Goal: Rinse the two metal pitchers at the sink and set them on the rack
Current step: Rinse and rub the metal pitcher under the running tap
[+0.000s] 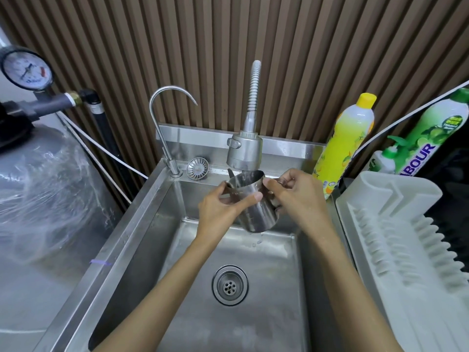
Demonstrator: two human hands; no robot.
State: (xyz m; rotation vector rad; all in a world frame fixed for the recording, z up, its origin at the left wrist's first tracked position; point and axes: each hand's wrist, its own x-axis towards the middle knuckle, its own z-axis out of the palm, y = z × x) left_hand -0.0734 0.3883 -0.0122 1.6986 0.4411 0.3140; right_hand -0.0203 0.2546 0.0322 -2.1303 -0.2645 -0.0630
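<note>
A shiny metal pitcher (256, 212) hangs over the steel sink (142, 224), tilted, its open mouth right under the spray faucet head (245, 151). My left hand (219, 209) grips the pitcher's body from the left, thumb across its front. My right hand (297, 194) holds it from the right, fingers curled at the handle side. A dark spout tip (230, 172) shows just behind the rim; whether it belongs to a second pitcher I cannot tell. The white dish rack (396, 237) lies to the right of the sink with nothing on it.
A thin gooseneck tap (165, 118) and a loose strainer (198, 168) stand on the sink's back ledge. A yellow soap bottle (345, 146) and a green bottle (429, 133) are at back right. A grey tank (43, 189) with a pressure gauge (26, 68) fills the left. The drain (230, 285) sits mid-basin.
</note>
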